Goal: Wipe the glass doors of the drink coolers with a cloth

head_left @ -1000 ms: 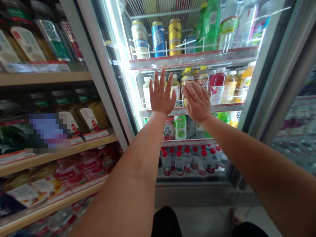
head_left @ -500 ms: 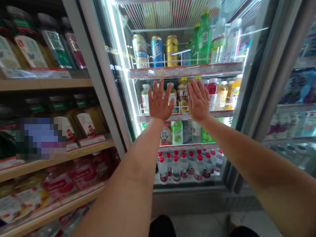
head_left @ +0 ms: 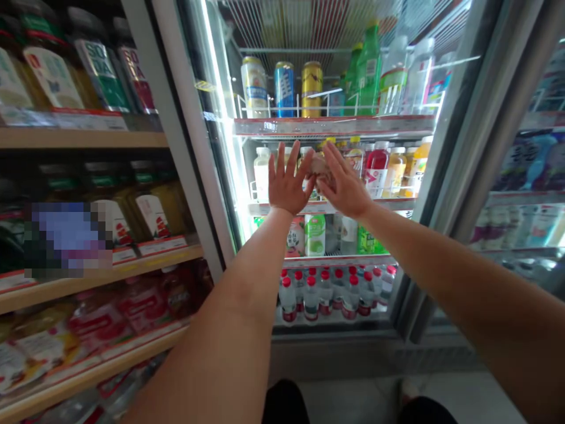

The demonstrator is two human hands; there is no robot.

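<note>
My left hand (head_left: 288,187) lies flat with fingers spread against the glass door (head_left: 207,171) of a lit drinks fridge. Close beside it, my right hand (head_left: 346,184) presses a pale, crumpled cloth (head_left: 318,166) to the glass; its fingers are stretched over the cloth and partly hide it. Whether it is fabric or paper is hard to tell. Behind the hands, through the glass, a row of juice bottles (head_left: 378,171) stands on the middle shelf, some of them covered by my fingers.
Cans (head_left: 311,88) and green bottles (head_left: 368,70) stand on the fridge's upper shelf, red-capped water bottles (head_left: 311,297) at its bottom. To the left are wooden shelves (head_left: 88,139) of bottles. A metal door frame (head_left: 477,153) and another fridge are on the right.
My right hand has slid left toward my left hand, and the pale cloth now shows at its fingers. The left hand stays almost in place. The view has shifted slightly.
</note>
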